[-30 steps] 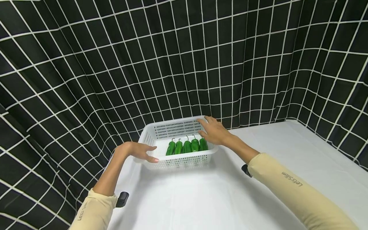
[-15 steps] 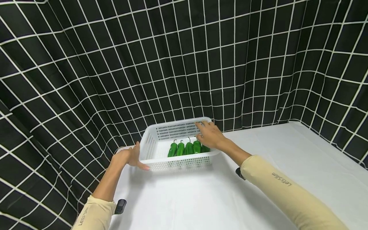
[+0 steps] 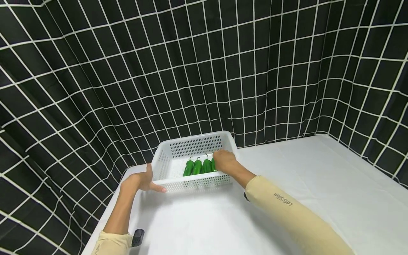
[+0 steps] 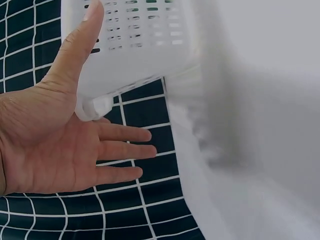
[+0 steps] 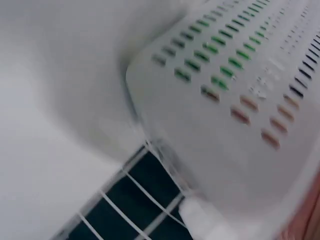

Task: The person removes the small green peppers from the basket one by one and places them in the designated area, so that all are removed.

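A white slotted plastic basket (image 3: 182, 180) sits toward the back of the white table. Several green chili peppers (image 3: 197, 166), stems toward the back, lie side by side inside it, in its right half. My right hand (image 3: 224, 161) reaches into the right end, over the rightmost peppers, with its fingers hidden from the head view. Skin shows through the slots in the right wrist view. My left hand (image 3: 138, 180) is at the near left corner. In the left wrist view, its thumb (image 4: 75, 52) lies along the basket's outer wall and the other fingers (image 4: 120, 151) stretch out straight below the rim.
A black curtain (image 3: 191, 71) with a white grid hangs behind the white table (image 3: 204, 219) and along both sides. A small black device (image 3: 137, 237) sits at the left sleeve.
My right hand has gone from the basket's right rim down into the basket over the peppers. My left hand has shifted from above the left front rim to the outside of the corner.
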A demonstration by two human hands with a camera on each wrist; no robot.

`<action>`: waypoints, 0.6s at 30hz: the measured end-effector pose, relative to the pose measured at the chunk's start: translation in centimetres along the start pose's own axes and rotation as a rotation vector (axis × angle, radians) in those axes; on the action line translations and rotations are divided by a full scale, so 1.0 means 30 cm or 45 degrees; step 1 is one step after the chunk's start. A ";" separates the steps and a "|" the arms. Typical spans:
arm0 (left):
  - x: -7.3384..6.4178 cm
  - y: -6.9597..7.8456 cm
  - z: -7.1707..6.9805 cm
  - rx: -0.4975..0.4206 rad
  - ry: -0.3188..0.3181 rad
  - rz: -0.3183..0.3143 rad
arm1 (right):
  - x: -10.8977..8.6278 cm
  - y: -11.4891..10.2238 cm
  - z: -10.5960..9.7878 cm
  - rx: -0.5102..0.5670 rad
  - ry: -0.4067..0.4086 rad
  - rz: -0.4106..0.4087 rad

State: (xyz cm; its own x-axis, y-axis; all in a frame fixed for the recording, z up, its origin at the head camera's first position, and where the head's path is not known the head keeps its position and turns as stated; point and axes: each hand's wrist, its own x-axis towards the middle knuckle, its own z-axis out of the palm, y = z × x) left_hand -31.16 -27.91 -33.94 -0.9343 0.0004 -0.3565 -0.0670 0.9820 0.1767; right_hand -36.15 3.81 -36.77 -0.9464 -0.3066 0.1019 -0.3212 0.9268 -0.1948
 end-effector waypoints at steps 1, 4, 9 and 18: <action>-0.001 0.001 0.003 -0.023 -0.004 0.005 | 0.002 -0.004 0.009 -0.002 -0.012 0.023; -0.003 -0.003 0.014 -0.088 -0.006 0.010 | 0.008 -0.012 0.025 -0.011 -0.033 0.073; -0.004 -0.030 0.028 -0.148 -0.015 0.052 | 0.011 -0.021 0.035 0.009 -0.026 0.107; 0.023 -0.064 0.049 -0.296 0.011 0.183 | 0.005 -0.023 0.035 0.054 -0.009 0.144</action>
State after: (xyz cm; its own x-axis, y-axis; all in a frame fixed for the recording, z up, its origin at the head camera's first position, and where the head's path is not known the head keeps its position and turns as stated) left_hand -31.17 -29.51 -35.86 -0.9429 0.1341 -0.3049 -0.0111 0.9023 0.4310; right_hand -36.12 2.90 -37.63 -0.9768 -0.2024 0.0699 -0.2135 0.9455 -0.2458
